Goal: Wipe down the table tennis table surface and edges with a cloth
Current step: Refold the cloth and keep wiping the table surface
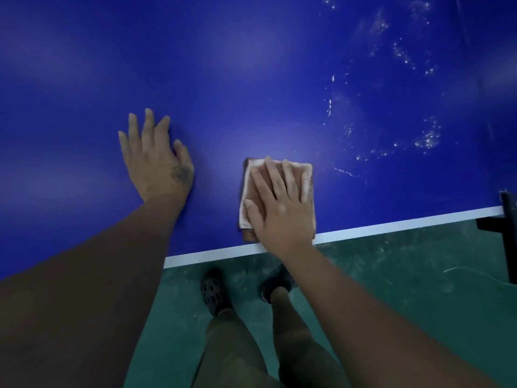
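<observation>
The blue table tennis table (251,79) fills the upper view, with a white line (391,226) along its near edge. A folded pinkish-beige cloth (253,175) lies flat on the surface just inside that edge. My right hand (279,208) presses down on the cloth with straight, spread fingers. My left hand (156,158) rests flat on the bare blue surface to the left of the cloth, fingers extended. White dusty smears and specks (405,107) cover the table to the right of the cloth.
Below the table edge is a green floor (405,275) with pale scuffs. My legs and dark shoes (215,292) stand close to the edge. A black bracket or net post (507,217) sticks out at the table's right end.
</observation>
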Motion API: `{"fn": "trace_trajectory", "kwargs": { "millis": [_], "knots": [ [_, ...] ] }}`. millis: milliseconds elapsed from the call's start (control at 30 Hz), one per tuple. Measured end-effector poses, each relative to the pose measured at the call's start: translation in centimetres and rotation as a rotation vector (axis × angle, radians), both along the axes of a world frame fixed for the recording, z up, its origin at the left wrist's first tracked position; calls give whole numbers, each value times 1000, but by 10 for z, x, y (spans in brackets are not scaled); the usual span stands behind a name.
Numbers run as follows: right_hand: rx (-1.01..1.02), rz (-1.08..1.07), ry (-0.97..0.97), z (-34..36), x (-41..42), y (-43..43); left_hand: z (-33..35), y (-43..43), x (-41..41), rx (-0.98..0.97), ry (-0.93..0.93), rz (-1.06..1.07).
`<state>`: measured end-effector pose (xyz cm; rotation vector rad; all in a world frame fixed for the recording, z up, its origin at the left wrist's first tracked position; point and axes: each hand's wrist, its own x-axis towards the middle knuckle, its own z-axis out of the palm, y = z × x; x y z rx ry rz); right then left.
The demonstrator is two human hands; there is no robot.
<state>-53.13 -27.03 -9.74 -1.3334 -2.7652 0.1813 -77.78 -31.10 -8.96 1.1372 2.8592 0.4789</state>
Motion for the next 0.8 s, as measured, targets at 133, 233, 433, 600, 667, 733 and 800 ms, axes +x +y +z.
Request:
{"fn": "trace_trajectory", "kwargs": {
  "millis": [133, 233, 433, 600, 667, 733, 800],
  "knots": [
    [23, 153, 75, -4, 24, 37, 11, 51, 42, 6, -77, -45],
    [54, 78, 25, -7, 72, 81, 5, 74, 73, -110, -78, -21],
    [58, 10, -28, -8, 150, 115, -11, 81, 80, -140, 24, 8],
    [-9, 117, -12, -7, 67, 91, -10, 82, 81, -72, 7, 17],
    [-35, 172, 52, -9, 27, 93, -11, 82, 80, -47, 2, 10],
    [-41, 199, 103, -11, 7, 107, -13, 82, 79, -36, 13, 7],
    [-24, 222, 106, -13, 13, 125, -15, 82, 80, -23, 27, 5]
  ]
}}
